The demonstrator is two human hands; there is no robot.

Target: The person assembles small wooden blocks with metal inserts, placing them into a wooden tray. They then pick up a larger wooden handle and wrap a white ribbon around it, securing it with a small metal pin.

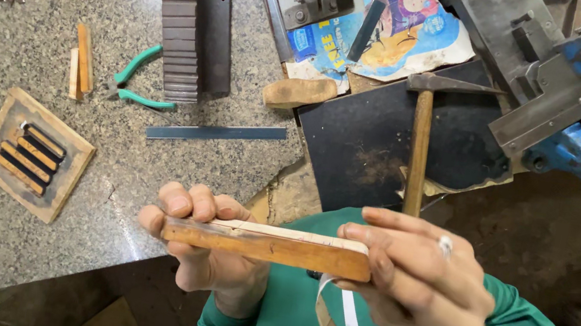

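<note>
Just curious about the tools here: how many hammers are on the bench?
1: the hammer lies on the dark board, above the wooden block. Others could be hidden.

Your left hand (209,248) is raised in front of your chest, fingers (177,203) curled over from the far side, fingertips pointing towards you, wrist bent and running down into a green sleeve. Your right hand (416,282) sits level with it, just apart, thumb stretched along the top, fingers folded beneath, a ring on one finger. Both hands grip firmly.
</note>
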